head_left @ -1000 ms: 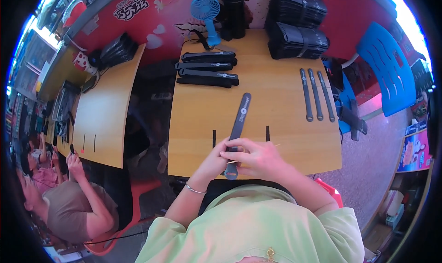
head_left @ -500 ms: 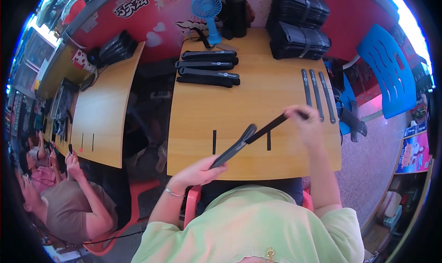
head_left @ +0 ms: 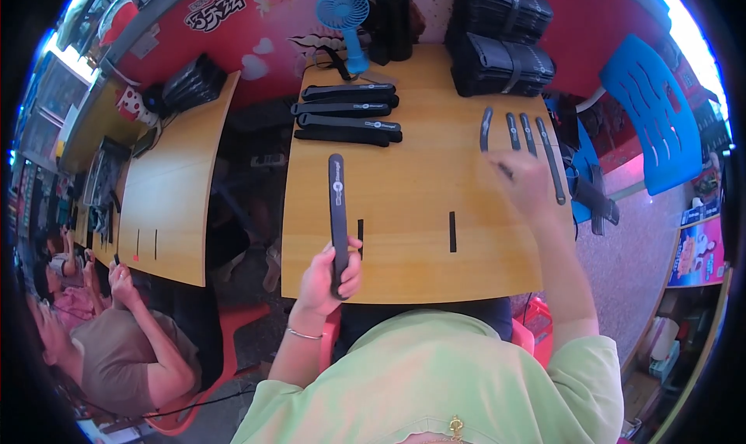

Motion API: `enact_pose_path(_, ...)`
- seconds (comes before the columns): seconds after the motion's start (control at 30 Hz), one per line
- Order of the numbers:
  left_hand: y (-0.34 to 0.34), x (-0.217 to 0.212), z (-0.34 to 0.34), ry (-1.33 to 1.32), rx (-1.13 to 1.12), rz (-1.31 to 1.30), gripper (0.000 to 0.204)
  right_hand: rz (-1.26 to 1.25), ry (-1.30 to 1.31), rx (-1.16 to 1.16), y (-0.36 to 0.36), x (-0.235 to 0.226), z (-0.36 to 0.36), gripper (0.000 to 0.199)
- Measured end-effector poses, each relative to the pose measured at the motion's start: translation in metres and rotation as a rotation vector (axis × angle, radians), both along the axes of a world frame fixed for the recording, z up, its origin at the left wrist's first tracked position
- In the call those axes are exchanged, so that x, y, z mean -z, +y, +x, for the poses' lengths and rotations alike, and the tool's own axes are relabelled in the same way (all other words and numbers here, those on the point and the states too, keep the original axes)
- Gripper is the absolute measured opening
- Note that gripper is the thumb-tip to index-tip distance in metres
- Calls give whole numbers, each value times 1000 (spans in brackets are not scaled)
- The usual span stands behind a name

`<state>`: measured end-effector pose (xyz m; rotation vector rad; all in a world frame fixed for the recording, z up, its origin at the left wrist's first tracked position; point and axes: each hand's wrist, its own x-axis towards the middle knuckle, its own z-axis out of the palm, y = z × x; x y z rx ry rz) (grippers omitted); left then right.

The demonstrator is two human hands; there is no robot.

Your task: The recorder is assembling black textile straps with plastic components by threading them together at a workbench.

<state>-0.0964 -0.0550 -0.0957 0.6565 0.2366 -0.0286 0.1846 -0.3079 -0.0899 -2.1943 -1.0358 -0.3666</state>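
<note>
My left hand (head_left: 332,271) grips the near end of a long black flat strap piece (head_left: 337,203) that points away from me along the left side of the wooden table (head_left: 420,257). My right hand (head_left: 522,181) reaches to the far right and touches a thin black strip (head_left: 487,129), the leftmost of several thin strips (head_left: 536,145) lying side by side there. Whether the fingers close around it is blurred. A stack of black flat pieces (head_left: 348,116) lies at the far left of the table.
Black bundled packs (head_left: 501,36) stand at the table's far right, a blue hand fan (head_left: 348,16) and a black cylinder (head_left: 391,16) at the far middle. Two short black marks (head_left: 451,232) are on the tabletop. A blue chair (head_left: 653,110) is at the right, another person (head_left: 109,343) at the lower left.
The two pieces held together before me have come apart. My left hand swung the long piece to the left side; my right hand carried the thin strip to the row at the far right.
</note>
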Motion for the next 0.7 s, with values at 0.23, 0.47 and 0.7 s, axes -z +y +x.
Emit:
enact_pose_path(0.23, -29, -2, 23, 2, -150, -31, 38, -380, -8, -84, -15, 13, -27, 43)
enact_pose_path(0.47, -35, -3, 30, -50, -95, -9, 48, -439, 5, 44, -18, 17, -17, 45)
enact_pose_path(0.7, -44, -5, 22, -79, -118, 114, 47, -484, 12, 8, -33, 16, 2, 48)
